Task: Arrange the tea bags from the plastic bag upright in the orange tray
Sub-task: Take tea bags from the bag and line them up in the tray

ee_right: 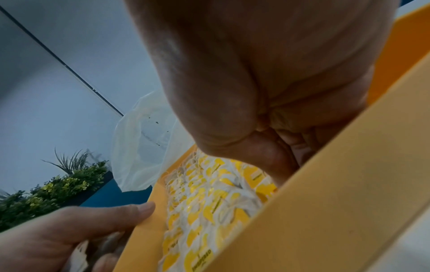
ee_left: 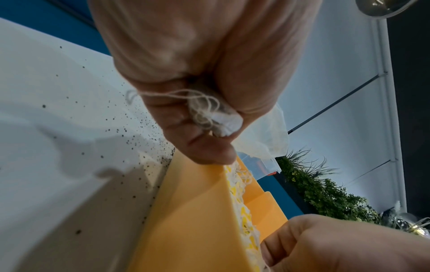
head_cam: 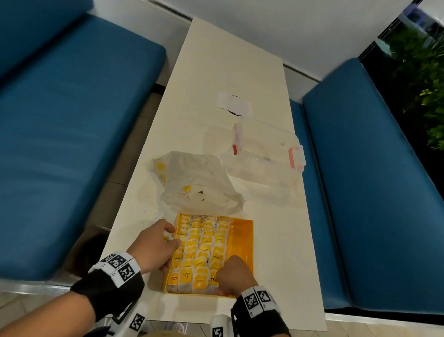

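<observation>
The orange tray (head_cam: 242, 239) lies at the near end of the table, packed with rows of upright yellow-tagged tea bags (head_cam: 198, 249); a strip along its right side is bare. My left hand (head_cam: 172, 235) is against the tray's left wall and grips a tea bag (ee_left: 223, 119) with loose string in its curled fingers. My right hand (head_cam: 233, 274) sits inside the tray's near right corner, fingers curled against the tea bags (ee_right: 209, 202); I see nothing held in it. The crumpled plastic bag (head_cam: 198, 185) lies just beyond the tray with a few tea bags (head_cam: 160, 170) inside.
A clear lidded box with red latches (head_cam: 267, 150) stands beyond the bag to the right, and a white packet (head_cam: 234, 104) lies farther back. Tea dust (head_cam: 156, 211) speckles the table by the tray's far left corner. Blue benches (head_cam: 58, 142) flank the narrow table.
</observation>
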